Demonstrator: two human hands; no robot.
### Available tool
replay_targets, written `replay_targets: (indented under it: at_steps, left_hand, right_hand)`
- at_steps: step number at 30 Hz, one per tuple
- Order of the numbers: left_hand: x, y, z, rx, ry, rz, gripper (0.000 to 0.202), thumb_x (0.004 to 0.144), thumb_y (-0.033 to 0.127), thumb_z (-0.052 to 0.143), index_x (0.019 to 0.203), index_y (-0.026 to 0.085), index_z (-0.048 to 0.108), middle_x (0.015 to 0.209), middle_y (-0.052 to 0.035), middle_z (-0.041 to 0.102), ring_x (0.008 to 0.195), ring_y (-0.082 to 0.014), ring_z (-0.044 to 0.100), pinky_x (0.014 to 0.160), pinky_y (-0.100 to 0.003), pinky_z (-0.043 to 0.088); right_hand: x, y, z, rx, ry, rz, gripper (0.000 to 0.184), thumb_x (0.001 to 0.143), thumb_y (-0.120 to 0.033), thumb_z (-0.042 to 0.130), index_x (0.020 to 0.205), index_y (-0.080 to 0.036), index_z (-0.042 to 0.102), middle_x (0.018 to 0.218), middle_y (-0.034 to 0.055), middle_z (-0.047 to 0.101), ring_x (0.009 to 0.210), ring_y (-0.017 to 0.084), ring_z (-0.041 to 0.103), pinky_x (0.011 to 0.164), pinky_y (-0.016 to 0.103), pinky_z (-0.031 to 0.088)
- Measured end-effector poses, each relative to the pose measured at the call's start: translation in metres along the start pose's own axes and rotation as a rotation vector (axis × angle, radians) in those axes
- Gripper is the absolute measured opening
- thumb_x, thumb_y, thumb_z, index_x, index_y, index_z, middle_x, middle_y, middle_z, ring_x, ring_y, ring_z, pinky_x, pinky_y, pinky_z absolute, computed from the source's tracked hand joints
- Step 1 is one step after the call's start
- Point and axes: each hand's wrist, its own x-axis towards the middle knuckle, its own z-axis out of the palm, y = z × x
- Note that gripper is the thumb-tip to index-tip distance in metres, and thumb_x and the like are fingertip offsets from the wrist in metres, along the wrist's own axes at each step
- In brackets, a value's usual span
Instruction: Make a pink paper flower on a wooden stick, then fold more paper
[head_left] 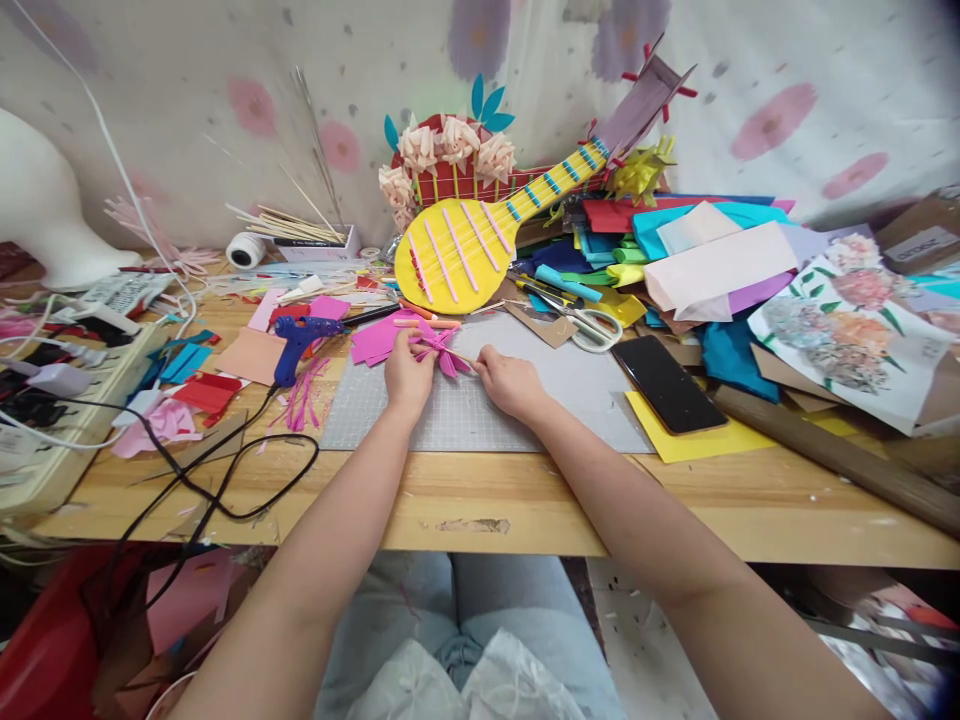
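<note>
- Magenta paper flower (pixel 451 364): held between the two hands, over the upper middle of the grey cutting mat (pixel 465 425); its narrow petals fan outward, several toward the wearer.
- Thin stick (pixel 466 358): extends from the flower to the right hand; its long axis runs nearly left to right, roughly parallel to the table's front edge, the right end dipping slightly toward the wearer. The flower forms the left end.
- Left hand (pixel 409 378): fingers closed on the flower's left side; the exact contact is partly hidden.
- Right hand (pixel 513 384): thumb and fingers pinch the stick near its right end.
- Magenta paper pieces (pixel 369 343): flat on the mat's upper left, just beside the left hand.
- Blue glue gun (pixel 297 340): left of the mat, nozzle pointing right.
- Scissors (pixel 598 331): beyond the right hand, white handles toward the right, blades toward the upper left.
- Black phone (pixel 667 384): right of the mat, long axis slanting from upper left to lower right.
</note>
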Motion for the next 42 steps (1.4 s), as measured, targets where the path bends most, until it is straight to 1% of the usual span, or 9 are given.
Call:
replay_targets:
  at_steps: [13,19,22,25,28,31,33,38,42]
  left_hand:
    - [0.002,-0.006,0.002,0.006,-0.005,0.048,0.037,0.069,0.016,0.063,0.105,0.022,0.055,0.08,-0.0002,0.066,0.081,-0.0151,0.062,0.076,-0.029,0.046]
    - [0.006,-0.01,-0.002,-0.083,-0.046,-0.012,0.05,0.067,0.016,0.066,0.114,0.022,0.05,0.077,0.0007,0.067,0.076,-0.0148,0.063,0.075,-0.03,0.047]
    - [0.008,-0.009,-0.006,-0.103,-0.046,-0.007,0.051,0.065,0.018,0.068,0.112,0.022,0.05,0.077,0.0008,0.066,0.076,-0.0145,0.063,0.076,-0.03,0.047]
    - [0.007,-0.007,-0.009,-0.033,0.012,0.06,0.05,0.062,0.02,0.07,0.107,0.022,0.05,0.088,-0.0013,0.063,0.085,-0.0154,0.061,0.078,-0.03,0.047]
    - [0.003,-0.002,-0.009,0.168,0.083,0.207,0.038,0.062,0.018,0.068,0.097,0.022,0.053,0.097,-0.0045,0.058,0.097,-0.0193,0.054,0.084,-0.034,0.044]
    - [0.001,0.001,-0.01,0.33,0.045,0.38,0.019,0.066,0.014,0.062,0.083,0.021,0.06,0.092,-0.0064,0.054,0.099,-0.0227,0.048,0.089,-0.039,0.04]
    - [0.002,0.002,-0.011,0.375,-0.006,0.454,0.014,0.068,0.014,0.06,0.08,0.022,0.063,0.089,-0.0069,0.053,0.097,-0.0238,0.047,0.088,-0.04,0.039]
    - [0.007,0.002,-0.016,0.39,-0.08,0.503,0.008,0.071,0.021,0.061,0.076,0.024,0.066,0.084,-0.0063,0.052,0.093,-0.024,0.045,0.084,-0.04,0.038]
    - [0.009,0.003,-0.018,0.394,-0.104,0.506,0.006,0.07,0.019,0.062,0.068,0.024,0.066,0.083,-0.0055,0.052,0.093,-0.0239,0.045,0.083,-0.039,0.037]
  right_hand:
    - [0.002,0.003,0.002,-0.028,-0.008,-0.052,0.035,0.094,-0.039,0.022,0.106,-0.018,0.047,0.091,0.0096,0.067,0.082,0.021,0.062,0.06,0.027,0.03]
    - [0.0,0.01,0.001,-0.014,0.069,-0.16,0.029,0.093,-0.037,0.027,0.099,-0.02,0.05,0.089,0.0054,0.067,0.074,0.018,0.061,0.055,0.026,0.024]
    - [-0.001,0.011,0.001,-0.01,0.104,-0.196,0.028,0.093,-0.037,0.028,0.097,-0.021,0.051,0.089,0.0041,0.067,0.074,0.018,0.061,0.055,0.026,0.023]
    - [-0.001,0.008,0.002,-0.015,0.103,-0.183,0.029,0.093,-0.037,0.027,0.099,-0.021,0.051,0.093,0.0045,0.067,0.076,0.017,0.06,0.056,0.026,0.024]
    - [-0.001,0.004,0.004,-0.026,0.083,-0.149,0.03,0.093,-0.037,0.026,0.101,-0.021,0.051,0.094,0.0054,0.067,0.078,0.017,0.06,0.057,0.026,0.025]
    - [-0.001,0.002,0.004,-0.03,0.086,-0.135,0.031,0.093,-0.037,0.026,0.101,-0.021,0.051,0.093,0.0058,0.067,0.077,0.017,0.06,0.056,0.026,0.025]
    - [-0.001,0.003,0.004,-0.034,0.091,-0.139,0.031,0.093,-0.037,0.026,0.101,-0.021,0.051,0.093,0.006,0.067,0.077,0.018,0.06,0.057,0.026,0.025]
    - [-0.002,0.009,-0.001,-0.043,0.088,-0.155,0.031,0.093,-0.037,0.026,0.102,-0.022,0.051,0.096,0.0052,0.067,0.079,0.017,0.059,0.058,0.026,0.026]
    - [-0.004,0.009,-0.003,-0.051,0.083,-0.171,0.03,0.092,-0.038,0.028,0.101,-0.023,0.052,0.095,0.0035,0.067,0.079,0.016,0.06,0.057,0.027,0.025]
